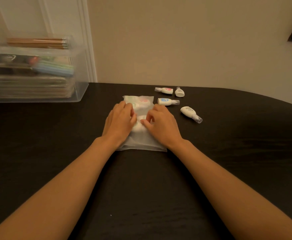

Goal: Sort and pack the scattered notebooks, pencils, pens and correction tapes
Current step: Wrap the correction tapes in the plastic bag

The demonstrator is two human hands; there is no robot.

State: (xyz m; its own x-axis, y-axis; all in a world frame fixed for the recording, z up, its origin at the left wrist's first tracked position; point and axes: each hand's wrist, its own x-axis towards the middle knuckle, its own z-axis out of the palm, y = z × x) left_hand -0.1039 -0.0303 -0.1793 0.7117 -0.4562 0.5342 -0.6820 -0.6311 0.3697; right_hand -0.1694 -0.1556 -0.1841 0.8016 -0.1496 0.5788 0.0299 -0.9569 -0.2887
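Note:
A frosted plastic bag (141, 141) lies on the dark table (228, 153) in front of me, with white correction tapes showing through it. My left hand (118, 122) rests on the bag's left side, fingers curled on it. My right hand (160, 124) presses on its right side, thumb and fingers pinching at the plastic. Loose correction tapes lie to the right: one with a pink label (164, 90), a plain white one (179, 92), a blue-labelled one (167, 101), and another white one (190, 113) nearest me.
A clear plastic box (79, 94) stands at the back left, holding notebooks and coloured pens. A clear case of wooden pencils (37, 42) sits on top of it. A beige wall runs behind the table's far edge.

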